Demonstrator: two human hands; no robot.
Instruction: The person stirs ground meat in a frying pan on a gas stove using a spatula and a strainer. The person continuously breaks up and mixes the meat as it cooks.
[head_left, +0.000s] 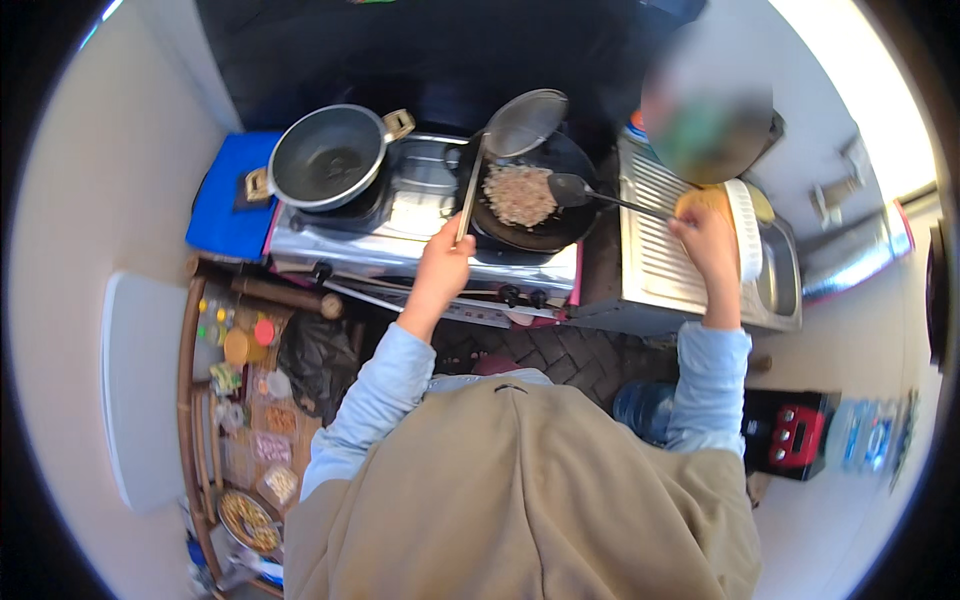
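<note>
My left hand (444, 259) grips the long handle of a wire mesh strainer (527, 122), whose round basket is over the back left part of a dark wok (568, 161). From the right, my right hand (705, 240) holds the handle of a black spatula (570, 190). Its blade touches the right edge of a pale, crumbly minced food (520, 195) lying in the wok. The wok sits on the right burner of a steel two-burner gas stove (360, 247). On the left burner stands a grey two-handled pan (328, 157) with a little dark liquid at its bottom.
Right of the stove is a steel sink with a ribbed drainboard (652, 225), bearing a white ribbed basket (745, 229). A blue box-like thing (225, 199) lies left of the stove. At lower left, a shelf holds jars, food containers and a plate of food (250, 520), beside a black plastic bag (319, 364).
</note>
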